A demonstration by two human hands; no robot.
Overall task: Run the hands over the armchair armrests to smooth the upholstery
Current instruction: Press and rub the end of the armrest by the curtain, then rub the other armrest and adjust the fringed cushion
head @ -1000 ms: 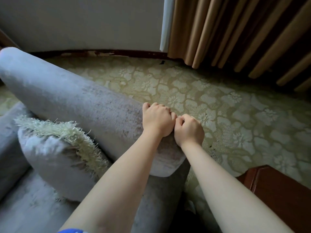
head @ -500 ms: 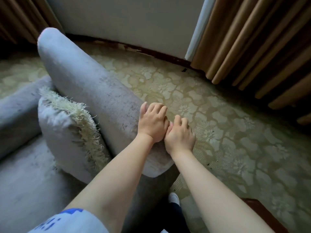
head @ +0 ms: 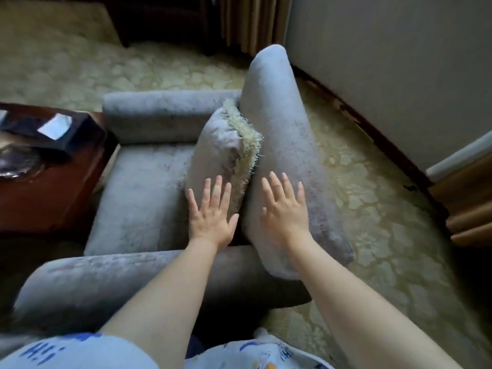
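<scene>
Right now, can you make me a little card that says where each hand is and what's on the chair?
left hand: fingers straight and spread, on the cushion's near end
right hand: fingers straight, flat on the chair back
cushion: on the seat, leaning on the chair back
near armrest: no hand on it
far armrest: no hand on it
table: left of the chair

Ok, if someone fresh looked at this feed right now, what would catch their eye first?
Two bare hands with fingers spread, mid-frame: the left hand over the lower end of the fringed cushion, the right hand flat on the grey armchair's padded back. After that, the cushion's pale shaggy fringe where it leans against that back, and the dark wooden table at the left edge.
</scene>
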